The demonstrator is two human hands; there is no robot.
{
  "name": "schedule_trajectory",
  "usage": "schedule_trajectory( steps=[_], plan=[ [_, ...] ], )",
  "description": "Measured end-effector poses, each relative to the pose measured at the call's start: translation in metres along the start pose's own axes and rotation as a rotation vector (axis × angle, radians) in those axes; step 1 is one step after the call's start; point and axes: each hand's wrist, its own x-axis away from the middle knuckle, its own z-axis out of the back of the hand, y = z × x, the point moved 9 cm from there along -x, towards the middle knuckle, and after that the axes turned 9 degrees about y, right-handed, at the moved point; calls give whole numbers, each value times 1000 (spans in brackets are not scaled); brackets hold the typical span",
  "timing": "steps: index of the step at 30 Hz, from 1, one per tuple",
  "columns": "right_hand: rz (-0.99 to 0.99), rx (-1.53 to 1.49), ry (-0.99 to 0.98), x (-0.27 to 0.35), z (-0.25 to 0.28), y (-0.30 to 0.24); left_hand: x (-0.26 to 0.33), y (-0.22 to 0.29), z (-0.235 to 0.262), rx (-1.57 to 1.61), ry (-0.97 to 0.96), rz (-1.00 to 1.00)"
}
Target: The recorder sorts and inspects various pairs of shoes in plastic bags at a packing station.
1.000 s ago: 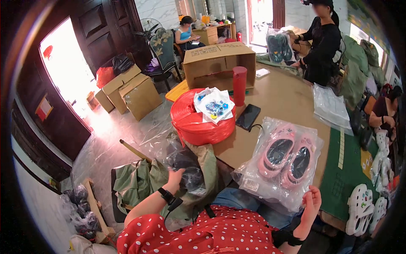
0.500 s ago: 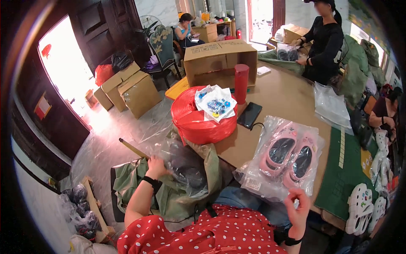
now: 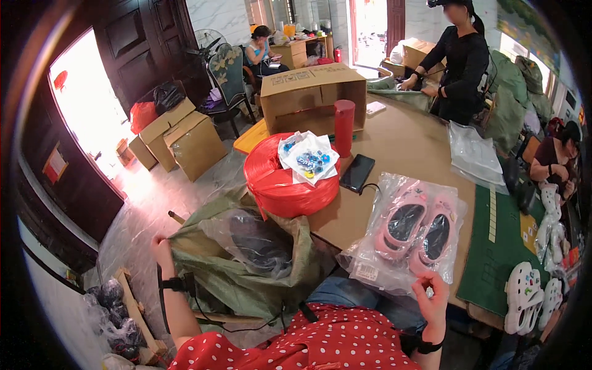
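A pair of pink clogs (image 3: 402, 226) lies in a clear plastic bag (image 3: 383, 281) on the near edge of the table. My right hand (image 3: 433, 300) is at the bag's lower right corner, thumb and fingertips pinched on its edge. To my left, an olive-green woven sack (image 3: 216, 290) gapes wide at floor level. Its left rim is gripped by my left hand (image 3: 163, 251). Inside the sack's mouth rests a clear bag with dark contents (image 3: 262, 243), perhaps dark shoes; the plastic blurs them.
On the table stand a large red roll of plastic twine (image 3: 290, 197) with charms on top, a red cylinder (image 3: 343, 129), a black phone (image 3: 357, 172) and an open carton (image 3: 317, 86). White clogs (image 3: 524, 296) sit right. A person in black (image 3: 459, 68) works across the table.
My left hand has left the dark bag and moved left to the sack's rim, pulling the mouth wider. The right hand stays at the pink clogs' bag. The person in black has lowered a bag into a sack.
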Motion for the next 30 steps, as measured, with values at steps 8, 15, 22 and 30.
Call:
schedule_trajectory(
  steps=[8,15,22,30],
  plan=[
    [-22,-26,-6,0,-11,4,72,87,-20,-1047,-170,-255],
    [-31,-51,-1,4,-5,11,224,187,-168,-511,-1035,-538],
    [-73,-33,11,4,5,14,296,68,-294,-612,-1413,-583],
    [-61,-18,-31,4,4,18,219,-109,-408,-1328,-1104,-729]
  ],
)
